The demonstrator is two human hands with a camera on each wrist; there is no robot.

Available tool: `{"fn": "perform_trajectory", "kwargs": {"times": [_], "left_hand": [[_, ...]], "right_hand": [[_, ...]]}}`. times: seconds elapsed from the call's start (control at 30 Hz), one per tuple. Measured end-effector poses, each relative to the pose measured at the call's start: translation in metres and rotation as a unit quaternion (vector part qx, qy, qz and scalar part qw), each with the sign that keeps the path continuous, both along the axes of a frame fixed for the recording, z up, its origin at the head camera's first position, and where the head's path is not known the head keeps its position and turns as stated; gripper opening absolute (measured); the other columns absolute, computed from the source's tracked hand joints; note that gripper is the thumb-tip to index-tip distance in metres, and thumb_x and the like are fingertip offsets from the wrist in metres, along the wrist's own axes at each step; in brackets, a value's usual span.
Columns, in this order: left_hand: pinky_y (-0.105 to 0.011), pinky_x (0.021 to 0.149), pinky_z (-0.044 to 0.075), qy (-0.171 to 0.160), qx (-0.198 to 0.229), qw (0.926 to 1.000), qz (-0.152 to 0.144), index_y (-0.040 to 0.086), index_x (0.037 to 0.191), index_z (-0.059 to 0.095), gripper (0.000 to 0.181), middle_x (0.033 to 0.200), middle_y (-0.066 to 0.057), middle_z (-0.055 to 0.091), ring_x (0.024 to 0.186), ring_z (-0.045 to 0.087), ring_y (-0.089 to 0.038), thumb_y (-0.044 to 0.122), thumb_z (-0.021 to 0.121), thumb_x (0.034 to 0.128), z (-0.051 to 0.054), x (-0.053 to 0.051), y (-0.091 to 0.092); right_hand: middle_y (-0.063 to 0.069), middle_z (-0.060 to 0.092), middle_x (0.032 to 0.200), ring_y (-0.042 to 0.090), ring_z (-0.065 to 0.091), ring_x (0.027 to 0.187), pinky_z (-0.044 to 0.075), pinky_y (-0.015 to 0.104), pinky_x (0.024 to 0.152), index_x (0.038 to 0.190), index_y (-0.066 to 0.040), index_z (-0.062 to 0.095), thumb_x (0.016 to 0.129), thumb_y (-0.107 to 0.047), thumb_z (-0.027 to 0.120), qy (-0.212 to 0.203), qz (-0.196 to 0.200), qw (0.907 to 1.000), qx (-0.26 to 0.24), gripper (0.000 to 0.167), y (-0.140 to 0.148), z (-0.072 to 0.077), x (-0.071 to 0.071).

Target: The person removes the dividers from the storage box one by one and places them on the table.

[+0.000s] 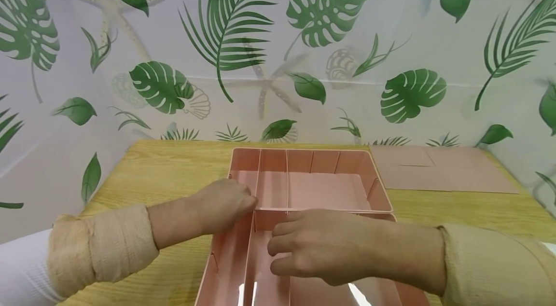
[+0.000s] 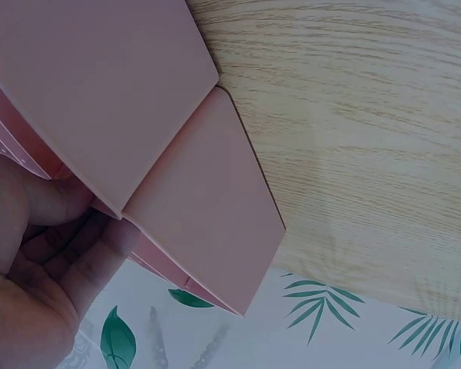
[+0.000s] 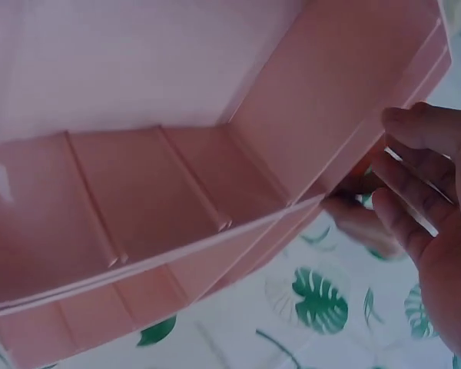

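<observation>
Two pink divided organizer trays stand end to end on the table, a back tray (image 1: 326, 190) and a front tray (image 1: 232, 257), their rims meeting. At the left corner where they meet, my left hand (image 1: 217, 207) grips the front tray's rim with bent fingers. The left wrist view shows its thumb and fingers at that seam, beside the outer walls of the front tray (image 2: 100, 92) and back tray (image 2: 203, 200). My right hand (image 1: 321, 245) hovers over the front tray, fingers loosely bent. In the right wrist view, the right hand (image 3: 446, 231) holds nothing; fingertip contact is unclear.
Flat pink panels (image 1: 447, 171) lie at the back right of the wooden table (image 1: 173, 166). Thin dividers (image 1: 286, 180) split the trays into compartments. Behind the table hangs a white leaf-patterned sheet (image 1: 278, 55).
</observation>
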State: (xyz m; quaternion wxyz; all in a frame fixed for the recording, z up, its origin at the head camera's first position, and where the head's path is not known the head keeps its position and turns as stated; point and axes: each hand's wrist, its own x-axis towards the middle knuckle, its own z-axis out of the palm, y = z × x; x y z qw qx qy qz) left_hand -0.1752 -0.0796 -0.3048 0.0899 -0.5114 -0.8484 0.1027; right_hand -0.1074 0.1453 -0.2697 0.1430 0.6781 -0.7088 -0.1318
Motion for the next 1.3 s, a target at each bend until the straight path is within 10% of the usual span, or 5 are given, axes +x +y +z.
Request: {"fn": "perform_trajectory", "kwargs": {"times": [0.4, 0.73, 1.0, 1.3], "left_hand": [[-0.027, 0.052, 0.05, 0.002, -0.015, 0.9999, 0.008, 0.01, 0.078, 0.068, 0.014, 0.066, -0.001, 0.061, 0.058, 0.055, -0.014, -0.002, 0.074, 0.0802, 0.001, 0.0, 0.0], [-0.03, 0.054, 0.054, 0.014, -0.012, 0.9998, 0.003, 0.011, 0.076, 0.067, 0.014, 0.066, -0.001, 0.062, 0.06, 0.06, -0.016, -0.001, 0.073, 0.0793, -0.002, 0.0, 0.0], [-0.029, 0.057, 0.055, 0.019, -0.023, 0.9995, 0.005, 0.011, 0.08, 0.069, 0.011, 0.069, -0.001, 0.064, 0.063, 0.061, -0.015, 0.001, 0.075, 0.0807, -0.001, 0.001, 0.001], [-0.028, 0.052, 0.05, 0.015, -0.014, 0.9998, 0.0, 0.011, 0.074, 0.066, 0.017, 0.064, 0.0, 0.06, 0.057, 0.055, -0.014, -0.005, 0.072, 0.0764, -0.002, 0.0, -0.001]], "right_hand": [[-0.021, 0.06, 0.08, 0.003, 0.056, 0.078, 0.039, 0.022, 0.064, 0.08, -0.042, 0.066, 0.079, -0.031, 0.074, 0.046, -0.069, 0.9837, 0.16, 0.014, -0.033, -0.039, 0.0], [-0.025, 0.061, 0.08, -0.002, 0.058, 0.072, 0.037, 0.022, 0.054, 0.071, -0.042, 0.062, 0.086, -0.039, 0.062, 0.08, -0.044, 0.9816, 0.168, 0.016, -0.037, -0.061, -0.001], [-0.022, 0.061, 0.079, 0.0, 0.059, 0.07, 0.04, 0.025, 0.056, 0.07, -0.041, 0.063, 0.089, -0.036, 0.062, 0.092, -0.055, 0.9774, 0.182, 0.019, -0.036, -0.044, 0.002], [-0.018, 0.055, 0.07, 0.004, 0.053, 0.062, 0.039, 0.024, 0.06, 0.066, -0.038, 0.058, 0.085, -0.026, 0.066, 0.072, -0.024, 0.9915, 0.105, 0.024, -0.022, 0.012, 0.0]]}}
